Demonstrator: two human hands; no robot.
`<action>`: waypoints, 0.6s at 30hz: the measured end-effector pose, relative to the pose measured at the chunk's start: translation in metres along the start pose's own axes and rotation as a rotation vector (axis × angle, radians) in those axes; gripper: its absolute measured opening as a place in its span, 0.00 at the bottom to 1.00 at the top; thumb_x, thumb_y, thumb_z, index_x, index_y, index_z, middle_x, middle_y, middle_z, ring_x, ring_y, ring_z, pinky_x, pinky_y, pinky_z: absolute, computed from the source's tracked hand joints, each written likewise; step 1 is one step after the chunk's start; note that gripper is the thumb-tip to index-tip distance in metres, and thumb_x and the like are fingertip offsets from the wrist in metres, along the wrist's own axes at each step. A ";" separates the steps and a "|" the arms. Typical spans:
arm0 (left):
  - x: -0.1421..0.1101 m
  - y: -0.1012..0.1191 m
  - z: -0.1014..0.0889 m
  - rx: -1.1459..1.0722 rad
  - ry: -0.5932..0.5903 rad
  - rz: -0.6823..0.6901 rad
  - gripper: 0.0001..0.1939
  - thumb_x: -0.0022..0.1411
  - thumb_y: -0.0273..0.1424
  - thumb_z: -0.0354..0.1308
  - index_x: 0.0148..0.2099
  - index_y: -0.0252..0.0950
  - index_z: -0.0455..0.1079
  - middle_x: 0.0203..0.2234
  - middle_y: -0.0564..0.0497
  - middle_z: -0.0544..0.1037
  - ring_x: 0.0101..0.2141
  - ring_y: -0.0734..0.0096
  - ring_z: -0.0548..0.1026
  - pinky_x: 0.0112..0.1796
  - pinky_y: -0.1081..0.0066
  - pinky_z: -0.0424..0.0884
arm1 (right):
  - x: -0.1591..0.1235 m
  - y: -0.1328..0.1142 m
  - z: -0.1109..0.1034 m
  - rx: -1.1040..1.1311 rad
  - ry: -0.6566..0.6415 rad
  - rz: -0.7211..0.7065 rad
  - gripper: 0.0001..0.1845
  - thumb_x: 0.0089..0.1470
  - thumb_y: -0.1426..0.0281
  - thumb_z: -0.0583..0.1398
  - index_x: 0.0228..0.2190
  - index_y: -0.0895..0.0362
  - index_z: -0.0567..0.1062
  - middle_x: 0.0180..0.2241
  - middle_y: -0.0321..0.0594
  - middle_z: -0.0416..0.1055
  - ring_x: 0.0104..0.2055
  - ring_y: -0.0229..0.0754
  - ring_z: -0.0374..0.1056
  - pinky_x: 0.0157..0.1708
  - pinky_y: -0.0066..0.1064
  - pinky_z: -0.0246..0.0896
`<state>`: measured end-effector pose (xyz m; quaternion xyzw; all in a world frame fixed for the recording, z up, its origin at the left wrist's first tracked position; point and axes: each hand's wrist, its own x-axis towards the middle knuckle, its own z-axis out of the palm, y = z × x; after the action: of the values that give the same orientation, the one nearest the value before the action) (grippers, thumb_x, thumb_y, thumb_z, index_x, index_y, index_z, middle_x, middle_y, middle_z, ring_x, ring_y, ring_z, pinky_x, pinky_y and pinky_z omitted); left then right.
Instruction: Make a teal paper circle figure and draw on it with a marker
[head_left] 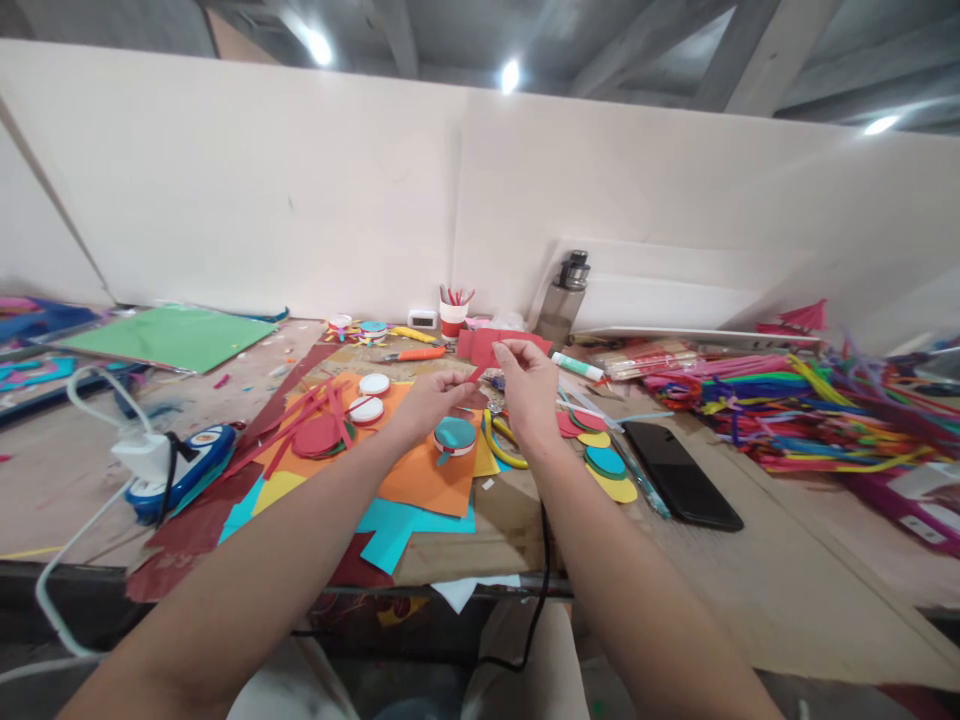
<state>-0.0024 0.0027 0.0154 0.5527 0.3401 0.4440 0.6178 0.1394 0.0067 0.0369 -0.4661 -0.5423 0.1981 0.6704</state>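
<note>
My left hand [431,405] is closed, its fingertips pinching a narrow red paper strip [480,374]. Close beside it, my right hand [531,392] is raised with thumb and forefinger pinched together; what lies between them is hard to make out against the red paper pieces [480,344] behind. Below the hands sits a round white-sided piece with a blue top [454,433] and a small blue tab, on orange paper [431,487]. Yellow-handled scissors [491,440] lie partly hidden by my right wrist. Left of these are two white discs [367,409], red paper circles [315,436] and loose red strips [281,432].
Coloured paper circles [606,461] and a black phone [681,474] lie to the right, before a heap of pipe cleaners [787,410]. A bottle [561,305], a cup of red sticks [453,318] and an orange cutter [420,354] are behind. A blue power strip [180,475] sits left.
</note>
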 end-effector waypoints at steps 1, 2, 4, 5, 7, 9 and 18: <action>0.000 0.000 -0.001 -0.011 0.009 -0.004 0.18 0.50 0.42 0.67 0.37 0.33 0.72 0.30 0.45 0.81 0.33 0.64 0.80 0.35 0.68 0.72 | 0.000 0.000 0.000 0.013 0.013 0.003 0.14 0.49 0.59 0.60 0.29 0.57 0.75 0.30 0.38 0.72 0.34 0.40 0.64 0.38 0.33 0.60; 0.000 0.001 -0.002 -0.023 0.018 -0.006 0.18 0.51 0.42 0.67 0.37 0.33 0.72 0.30 0.45 0.81 0.33 0.64 0.80 0.34 0.68 0.72 | 0.001 0.000 0.000 0.020 0.013 0.005 0.13 0.49 0.59 0.60 0.29 0.57 0.75 0.30 0.38 0.73 0.34 0.40 0.64 0.38 0.33 0.60; 0.000 0.001 -0.004 -0.057 0.032 0.006 0.18 0.50 0.41 0.67 0.36 0.33 0.72 0.30 0.44 0.81 0.33 0.64 0.80 0.33 0.69 0.72 | 0.001 -0.001 0.000 0.032 0.011 0.014 0.14 0.49 0.59 0.60 0.29 0.57 0.76 0.30 0.38 0.73 0.34 0.39 0.64 0.38 0.33 0.61; 0.000 0.001 -0.006 -0.079 0.043 0.020 0.18 0.50 0.41 0.67 0.36 0.33 0.72 0.30 0.44 0.81 0.33 0.64 0.80 0.33 0.70 0.71 | 0.001 -0.001 0.000 0.041 0.012 0.019 0.14 0.49 0.59 0.60 0.29 0.57 0.76 0.30 0.38 0.73 0.34 0.39 0.64 0.38 0.32 0.61; 0.002 0.001 -0.010 -0.139 0.076 0.050 0.18 0.49 0.41 0.68 0.36 0.33 0.71 0.31 0.45 0.81 0.34 0.64 0.80 0.32 0.71 0.71 | 0.000 -0.001 0.000 0.054 0.016 0.025 0.14 0.49 0.59 0.60 0.29 0.57 0.75 0.30 0.38 0.73 0.33 0.39 0.64 0.37 0.32 0.61; 0.004 0.001 -0.014 -0.214 0.122 0.070 0.18 0.49 0.39 0.69 0.36 0.33 0.71 0.32 0.46 0.81 0.35 0.65 0.80 0.31 0.72 0.69 | 0.000 -0.001 -0.001 0.052 0.017 0.024 0.13 0.49 0.59 0.60 0.29 0.57 0.75 0.29 0.37 0.73 0.32 0.39 0.64 0.37 0.32 0.61; 0.011 0.008 -0.027 -0.585 0.283 0.145 0.06 0.52 0.29 0.64 0.34 0.35 0.71 0.32 0.51 0.81 0.35 0.73 0.78 0.34 0.75 0.69 | -0.009 -0.006 0.003 -0.103 -0.205 0.110 0.10 0.46 0.63 0.60 0.25 0.58 0.75 0.25 0.36 0.71 0.29 0.38 0.63 0.31 0.30 0.57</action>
<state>-0.0241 0.0232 0.0203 0.3072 0.2405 0.6381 0.6638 0.1320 -0.0024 0.0369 -0.5064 -0.5911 0.2531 0.5745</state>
